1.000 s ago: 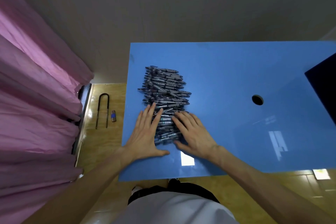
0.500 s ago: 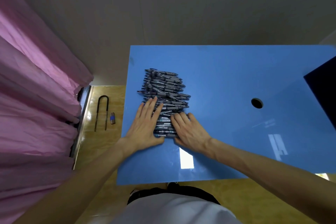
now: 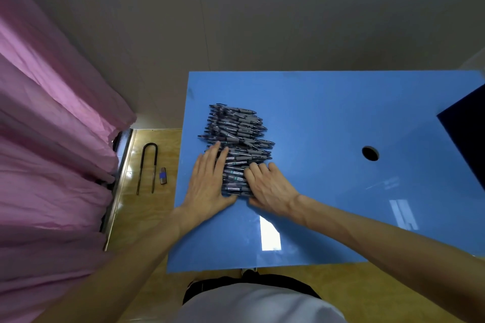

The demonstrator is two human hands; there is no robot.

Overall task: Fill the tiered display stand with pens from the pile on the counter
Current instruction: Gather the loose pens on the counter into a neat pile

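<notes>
Both hands are squeezing closer together than a moment ago: left hand (image 3: 207, 186) and right hand (image 3: 270, 189) are pressing flat, fingers (image 3: 219, 157) extended, flanking the near end of the pen pile (image 3: 236, 139). Grey, slim pens are lying crosswise near the left edge of the glossy blue desk (image 3: 328, 113), open surface stretching rightward.

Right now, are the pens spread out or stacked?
Stacked: the pens lie mostly parallel in one dense pile, left hand and right hand pressing its near end.

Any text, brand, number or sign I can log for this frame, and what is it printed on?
None can be read.
Pens in the pile: small pale and teal label strips on the barrels, too small and blurred to read.
Small blue-banded object on the floor: no legible marking.
Blue counter: only glare patches, no print.
</notes>
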